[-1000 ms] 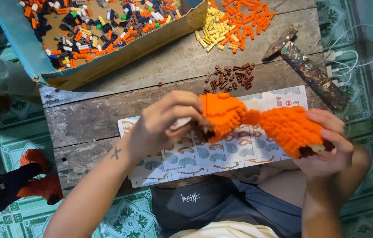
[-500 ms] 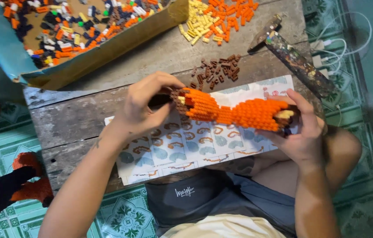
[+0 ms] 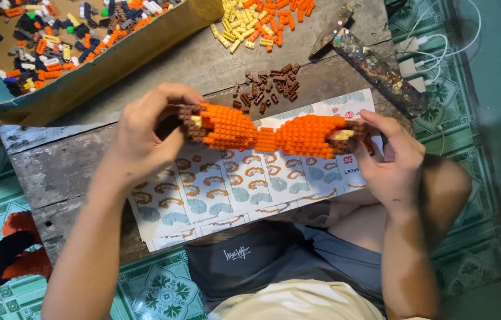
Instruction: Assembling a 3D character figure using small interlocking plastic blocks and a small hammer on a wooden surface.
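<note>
Spanning 9 to 3 o'clock, orange brick model point(image 3: 274, 133) lies level above instruction sheet point(image 3: 244, 184) on wooden table point(image 3: 55, 172). Left hand point(image 3: 143, 139) fingers curled tight on its brown 9 o'clock end; right hand point(image 3: 389, 163) pinches the 3 o'clock end.

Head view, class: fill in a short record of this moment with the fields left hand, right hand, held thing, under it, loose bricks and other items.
Left hand: left hand grips the brown-tipped left end of the model.
Right hand: right hand grips the right end.
Held thing: orange brick model, narrow in the middle, held level above the sheet.
Under it: instruction sheet on the wooden table.
Loose bricks: brown pile; yellow and orange pile; mixed bricks in a cardboard box.
Other items: paint-spattered hammer.
</note>
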